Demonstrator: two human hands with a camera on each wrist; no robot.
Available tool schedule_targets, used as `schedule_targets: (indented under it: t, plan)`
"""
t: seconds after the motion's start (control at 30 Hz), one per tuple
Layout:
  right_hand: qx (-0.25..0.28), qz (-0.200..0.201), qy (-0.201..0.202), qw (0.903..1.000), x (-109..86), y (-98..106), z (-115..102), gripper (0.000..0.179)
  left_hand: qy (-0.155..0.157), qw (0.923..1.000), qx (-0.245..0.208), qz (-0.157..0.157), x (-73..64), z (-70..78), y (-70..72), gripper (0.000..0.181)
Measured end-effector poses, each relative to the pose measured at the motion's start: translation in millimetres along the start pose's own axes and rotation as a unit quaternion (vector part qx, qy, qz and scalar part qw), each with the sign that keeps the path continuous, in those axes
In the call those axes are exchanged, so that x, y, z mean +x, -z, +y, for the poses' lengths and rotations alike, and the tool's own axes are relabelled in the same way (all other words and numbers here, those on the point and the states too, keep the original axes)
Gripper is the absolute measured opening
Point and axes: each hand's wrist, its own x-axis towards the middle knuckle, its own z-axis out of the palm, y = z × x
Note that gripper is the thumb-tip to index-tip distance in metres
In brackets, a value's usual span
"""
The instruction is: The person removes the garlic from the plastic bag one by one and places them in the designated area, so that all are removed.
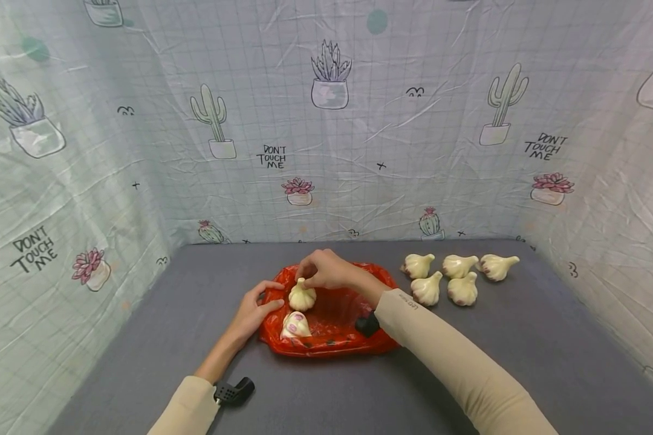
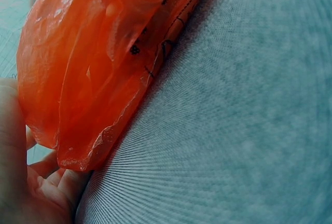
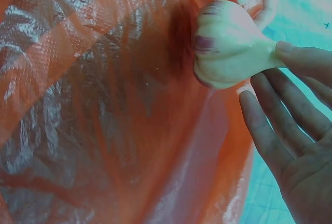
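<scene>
A red plastic bag (image 1: 337, 347) lies spread wide at its mouth on the grey table. My left hand (image 1: 248, 311) holds its left rim, thumb and fingers reaching over the edge; in the left wrist view the bag (image 2: 78, 73) hides part of the fingers. My right hand (image 1: 329, 270) pinches a garlic bulb (image 1: 302, 297) by its stem, over the left part of the bag. The right wrist view shows that bulb (image 3: 225, 47) between thumb and fingertips, its base streaked purple. Another garlic bulb (image 1: 295, 325) sits inside the bag, just below the held one.
Several more garlic bulbs (image 1: 462, 289) lie in a loose group on the table (image 1: 326, 399), right of the bag. Behind and at both sides hangs a pale patterned curtain (image 1: 370, 199).
</scene>
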Motion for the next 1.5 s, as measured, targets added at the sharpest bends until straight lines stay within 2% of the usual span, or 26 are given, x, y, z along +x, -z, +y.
schedule_targets:
  t: [0.3,0.6,0.97,1.3,1.5]
  plan:
    - [0.029,0.006,0.026,0.9992,-14.1,21.1,-6.4,0.013,0.001,1.0000,-0.005,0.004,0.5,0.1,-0.7,0.032]
    - [0.033,0.020,0.063,0.9973,-39.6,42.4,-11.1,0.014,-0.003,1.0000,-0.005,0.007,0.3,-0.5,-1.0,0.032]
    - [0.044,0.034,0.071,0.9960,-74.6,64.1,-11.7,0.016,0.004,1.0000,-0.004,0.007,-1.5,2.3,-1.3,0.032]
    - [0.047,0.045,0.068,0.9956,-102.3,72.8,-4.8,0.016,0.000,1.0000,-0.007,0.004,-2.4,2.6,-0.7,0.033]
    - [0.075,0.063,0.061,0.9933,-120.4,78.6,2.2,0.015,-0.001,1.0000,-0.003,0.005,-2.1,2.5,-0.6,0.033]
